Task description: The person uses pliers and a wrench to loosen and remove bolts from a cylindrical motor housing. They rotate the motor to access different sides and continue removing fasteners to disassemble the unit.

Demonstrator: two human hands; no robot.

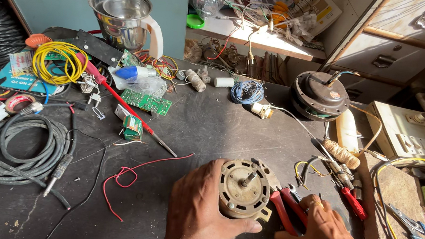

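A small round electric motor (243, 189) with a short shaft pointing up stands on the dark workbench (206, 124) near the front edge. My left hand (199, 215) wraps around its left side and grips it. My right hand (323, 237) lies just to the right of the motor, fingers closed over the red handles of a pair of pliers (284, 205) whose jaws reach toward the motor's right edge.
A red wire (127, 175) lies left of the motor, with a long red screwdriver (127, 106) and a green circuit board (145, 101) beyond. A grey cable coil (17, 149), a yellow wire coil (57, 61), a steel mixer jar (125, 19), a fan motor (321, 95) and blue-handled pliers (417, 231) surround the workbench.
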